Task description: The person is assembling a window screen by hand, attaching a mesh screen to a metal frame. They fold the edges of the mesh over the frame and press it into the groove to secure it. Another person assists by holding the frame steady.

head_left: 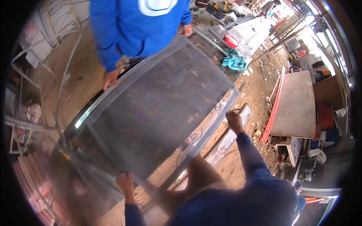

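A large dark mesh screen lies across a grey metal frame in front of me. A gap shows between the mesh and the frame's near rail. Closed at the near left corner is my left hand, gripping the screen's edge, slightly blurred. My right hand is a fist beside the outer edge of the near rail, toward its right end; what it holds, if anything, is hidden. Across from me a person in a blue hoodie has one hand on the far rail and the other hand near the far right corner.
A red roll of tape and a teal cloth lie beyond the right end. Orange pipes and a brown board stand at the right. A worn plank runs below the near rail. Metal bars clutter the left.
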`<state>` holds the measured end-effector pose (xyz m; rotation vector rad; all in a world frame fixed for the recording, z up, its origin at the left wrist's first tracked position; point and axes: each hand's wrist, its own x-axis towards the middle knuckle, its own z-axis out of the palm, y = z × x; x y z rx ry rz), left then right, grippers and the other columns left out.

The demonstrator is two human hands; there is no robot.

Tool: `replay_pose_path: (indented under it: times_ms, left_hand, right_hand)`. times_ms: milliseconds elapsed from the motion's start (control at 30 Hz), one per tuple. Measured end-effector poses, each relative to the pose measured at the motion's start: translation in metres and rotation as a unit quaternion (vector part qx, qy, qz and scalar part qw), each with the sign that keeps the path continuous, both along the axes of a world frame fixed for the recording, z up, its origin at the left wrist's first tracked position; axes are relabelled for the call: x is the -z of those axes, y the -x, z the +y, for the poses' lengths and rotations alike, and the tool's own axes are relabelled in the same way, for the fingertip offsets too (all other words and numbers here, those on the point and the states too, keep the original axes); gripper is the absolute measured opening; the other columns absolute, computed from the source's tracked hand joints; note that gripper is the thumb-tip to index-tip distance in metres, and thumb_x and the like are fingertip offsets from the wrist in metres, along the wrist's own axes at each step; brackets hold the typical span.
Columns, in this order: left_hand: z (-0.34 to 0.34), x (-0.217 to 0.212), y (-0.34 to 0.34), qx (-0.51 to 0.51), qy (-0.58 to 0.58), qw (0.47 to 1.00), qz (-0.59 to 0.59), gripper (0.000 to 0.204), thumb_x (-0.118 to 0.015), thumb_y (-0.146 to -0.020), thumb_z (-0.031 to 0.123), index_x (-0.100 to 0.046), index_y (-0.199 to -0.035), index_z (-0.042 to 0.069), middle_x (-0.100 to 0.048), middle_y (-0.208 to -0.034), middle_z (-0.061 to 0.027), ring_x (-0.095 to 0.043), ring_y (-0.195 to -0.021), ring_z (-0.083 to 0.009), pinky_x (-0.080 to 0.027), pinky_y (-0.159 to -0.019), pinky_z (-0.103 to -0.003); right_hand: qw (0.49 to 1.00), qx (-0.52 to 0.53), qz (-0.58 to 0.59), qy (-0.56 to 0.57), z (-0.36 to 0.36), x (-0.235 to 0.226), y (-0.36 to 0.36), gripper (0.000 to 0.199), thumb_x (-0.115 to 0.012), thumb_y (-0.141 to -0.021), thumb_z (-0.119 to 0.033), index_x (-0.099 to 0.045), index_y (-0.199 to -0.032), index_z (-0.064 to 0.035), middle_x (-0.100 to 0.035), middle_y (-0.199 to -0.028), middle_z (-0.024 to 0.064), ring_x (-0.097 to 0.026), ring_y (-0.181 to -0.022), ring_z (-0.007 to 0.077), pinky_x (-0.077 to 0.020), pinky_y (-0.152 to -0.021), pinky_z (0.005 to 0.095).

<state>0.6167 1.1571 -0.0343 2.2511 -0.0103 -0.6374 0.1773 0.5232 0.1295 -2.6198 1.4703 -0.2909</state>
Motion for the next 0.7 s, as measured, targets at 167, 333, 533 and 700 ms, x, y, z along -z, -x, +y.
replay_pose_path:
  times_ms: [167,333,533,700]
  left_hand:
    - [-0.005,-0.017,-0.007,-0.084,0.041,0.989,0.116,0.021,-0.088,-0.088,0.009,-0.067,-0.091,0.008,-0.057,-0.072,-0.0023,-0.056,-0.053,-0.0168,-0.046,-0.039,-0.039]
    - [-0.026,-0.045,-0.017,-0.199,-0.020,0.963,0.183,0.030,-0.059,-0.103,0.027,-0.065,-0.127,0.011,-0.060,-0.091,-0.0037,-0.059,-0.078,-0.0159,-0.046,-0.058,-0.037]
    - [-0.076,-0.001,-0.111,-0.268,-0.079,0.940,-0.194,0.060,-0.056,-0.114,0.054,-0.073,-0.142,0.003,-0.079,-0.124,-0.0184,-0.072,-0.093,-0.0314,-0.056,-0.076,-0.046]
    - [-0.096,0.005,-0.156,-0.139,-0.255,0.920,-0.264,0.056,-0.059,-0.116,0.046,-0.077,-0.129,-0.006,-0.080,-0.119,-0.0286,-0.074,-0.096,-0.0424,-0.058,-0.088,-0.049]
  right_hand:
    - [0.990,0.004,-0.115,0.086,-0.283,0.046,-0.035,0.025,-0.065,-0.104,-0.029,-0.083,-0.104,-0.0105,-0.081,-0.103,0.0197,-0.078,-0.103,0.0431,-0.0614,-0.088,0.0538]
    - [0.986,0.063,-0.149,-0.026,-0.403,0.063,-0.106,0.028,-0.065,-0.105,-0.028,-0.082,-0.111,-0.0062,-0.079,-0.107,0.0259,-0.076,-0.105,0.0476,-0.0595,-0.093,0.0560]
    - [0.993,-0.035,-0.099,-0.055,-0.473,0.085,-0.226,0.029,-0.064,-0.106,-0.026,-0.080,-0.118,-0.0049,-0.076,-0.122,0.0284,-0.072,-0.113,0.0507,-0.0573,-0.099,0.0564]
    - [0.989,-0.051,-0.132,-0.048,-0.523,0.114,-0.311,0.024,-0.066,-0.102,-0.026,-0.081,-0.109,-0.0092,-0.080,-0.114,0.0255,-0.076,-0.110,0.0496,-0.0605,-0.093,0.0559]
